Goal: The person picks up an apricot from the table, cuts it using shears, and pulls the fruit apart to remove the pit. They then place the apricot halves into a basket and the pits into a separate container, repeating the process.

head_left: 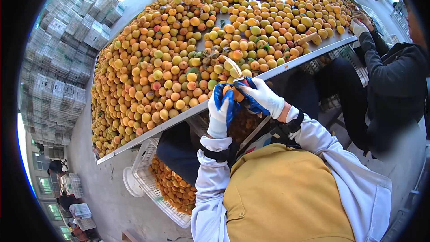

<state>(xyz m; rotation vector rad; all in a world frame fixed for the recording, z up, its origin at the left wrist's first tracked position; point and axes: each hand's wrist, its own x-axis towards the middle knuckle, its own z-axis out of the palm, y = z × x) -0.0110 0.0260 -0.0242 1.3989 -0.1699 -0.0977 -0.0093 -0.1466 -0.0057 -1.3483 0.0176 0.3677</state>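
My left hand, in a white glove with blue palm coating, is closed round an orange apricot just beyond the table's near edge. Right beside it, my right hand, gloved the same way, grips a small pitting tool with a curved pale end pointing up over the fruit. The two hands meet at the apricot, so the exact contact between tool and fruit is hidden. A deep heap of whole apricots, yellow to orange with some green ones, lies on the metal table in front of me.
Below the table, at left, a white plastic crate holds split apricots. A wooden-handled tool lies on the fruit. At right sits a co-worker, gloved hand at the table. Stacked crates stand far left.
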